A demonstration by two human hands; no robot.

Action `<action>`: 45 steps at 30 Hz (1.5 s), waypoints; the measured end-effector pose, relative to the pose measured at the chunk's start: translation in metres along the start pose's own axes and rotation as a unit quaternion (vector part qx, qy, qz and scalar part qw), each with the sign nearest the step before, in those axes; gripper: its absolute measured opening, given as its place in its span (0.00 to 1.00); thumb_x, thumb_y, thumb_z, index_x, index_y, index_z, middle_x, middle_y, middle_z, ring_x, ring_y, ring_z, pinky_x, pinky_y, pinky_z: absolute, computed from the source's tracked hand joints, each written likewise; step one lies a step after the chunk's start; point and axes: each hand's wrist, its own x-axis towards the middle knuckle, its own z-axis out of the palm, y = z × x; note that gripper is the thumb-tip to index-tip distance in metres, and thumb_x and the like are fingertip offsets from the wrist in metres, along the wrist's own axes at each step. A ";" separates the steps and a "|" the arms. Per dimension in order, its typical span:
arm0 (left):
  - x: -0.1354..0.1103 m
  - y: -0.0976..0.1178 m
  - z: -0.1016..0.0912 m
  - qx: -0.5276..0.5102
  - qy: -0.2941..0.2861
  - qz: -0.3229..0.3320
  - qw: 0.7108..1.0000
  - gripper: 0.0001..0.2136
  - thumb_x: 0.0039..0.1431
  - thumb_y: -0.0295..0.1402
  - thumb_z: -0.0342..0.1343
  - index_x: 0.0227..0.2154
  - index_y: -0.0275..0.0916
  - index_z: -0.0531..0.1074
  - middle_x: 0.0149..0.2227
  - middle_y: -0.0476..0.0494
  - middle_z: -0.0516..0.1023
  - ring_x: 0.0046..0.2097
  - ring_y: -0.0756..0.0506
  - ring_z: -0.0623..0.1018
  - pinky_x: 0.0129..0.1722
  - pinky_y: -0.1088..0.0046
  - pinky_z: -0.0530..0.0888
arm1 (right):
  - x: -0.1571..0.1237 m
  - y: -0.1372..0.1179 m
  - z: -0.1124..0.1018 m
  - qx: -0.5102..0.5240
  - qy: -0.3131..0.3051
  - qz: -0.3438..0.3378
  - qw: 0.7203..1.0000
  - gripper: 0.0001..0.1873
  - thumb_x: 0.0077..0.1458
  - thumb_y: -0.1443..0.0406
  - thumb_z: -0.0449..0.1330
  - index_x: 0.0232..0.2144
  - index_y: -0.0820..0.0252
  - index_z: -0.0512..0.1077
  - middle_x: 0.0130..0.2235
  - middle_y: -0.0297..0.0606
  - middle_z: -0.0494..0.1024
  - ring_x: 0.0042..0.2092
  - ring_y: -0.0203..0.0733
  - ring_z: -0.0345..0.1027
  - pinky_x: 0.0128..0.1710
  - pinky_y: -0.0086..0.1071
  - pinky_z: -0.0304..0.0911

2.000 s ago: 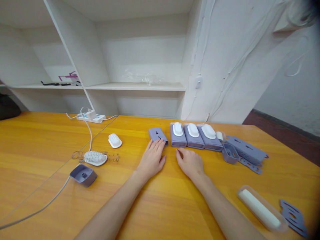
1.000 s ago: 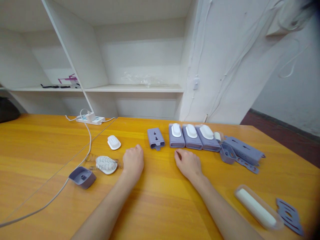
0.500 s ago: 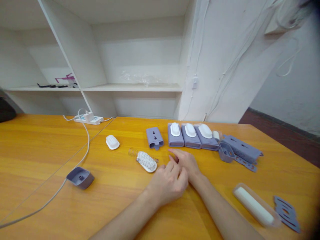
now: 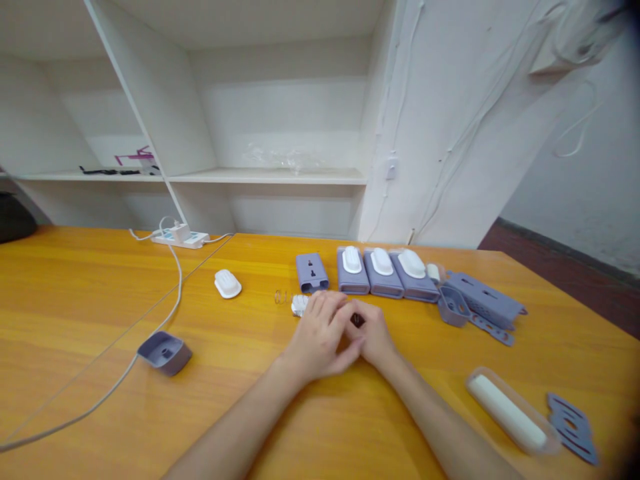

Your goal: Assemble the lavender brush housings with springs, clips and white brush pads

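1. White and bumpy, a pad [image 4: 299, 306] is partly hidden behind the left hand's [image 4: 321, 338] fingers, wire coils [image 4: 281, 297] showing just left.
2. Those fingers are loosely bent, the right hand's [image 4: 373, 333] curled beside them; whether anything is gripped cannot be told.
3. Beyond the fingertips, a smooth, slotted purple box [image 4: 306, 274] is seen.
4. Wood-grained table [image 4: 100, 280] is spread beneath, backed by white shelves [image 4: 265, 176].

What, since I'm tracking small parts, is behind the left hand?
Just past the left hand, part of a white piece shows, with coiled wire at its left; farther back sits a purple casing. The hand hides the piece's remainder.
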 end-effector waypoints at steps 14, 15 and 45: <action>-0.006 -0.038 0.009 0.191 -0.111 -0.211 0.952 0.20 0.54 0.27 0.47 0.51 0.39 0.61 0.45 0.39 0.70 0.50 0.41 0.67 0.55 0.57 0.53 | 0.012 0.026 -0.013 0.294 0.130 0.172 0.931 0.15 0.47 0.54 0.58 0.26 0.61 0.70 0.16 0.26 0.62 0.15 0.28 0.49 0.13 0.24 0.43; -0.006 -0.038 0.008 0.211 -0.105 -0.222 0.946 0.20 0.52 0.26 0.48 0.51 0.39 0.61 0.44 0.40 0.70 0.50 0.40 0.66 0.56 0.55 0.50 | 0.012 0.026 -0.013 0.291 0.141 0.171 0.931 0.15 0.47 0.54 0.58 0.27 0.61 0.70 0.17 0.26 0.62 0.15 0.28 0.50 0.13 0.24 0.43; -0.007 -0.044 0.013 0.242 -0.083 -0.220 0.941 0.19 0.56 0.34 0.48 0.51 0.41 0.61 0.58 0.35 0.58 0.61 0.36 0.54 0.57 0.50 0.50 | 0.008 0.017 -0.013 -0.143 0.132 0.033 0.980 0.12 0.54 0.64 0.50 0.33 0.59 0.73 0.34 0.41 0.74 0.41 0.46 0.64 0.44 0.38 0.57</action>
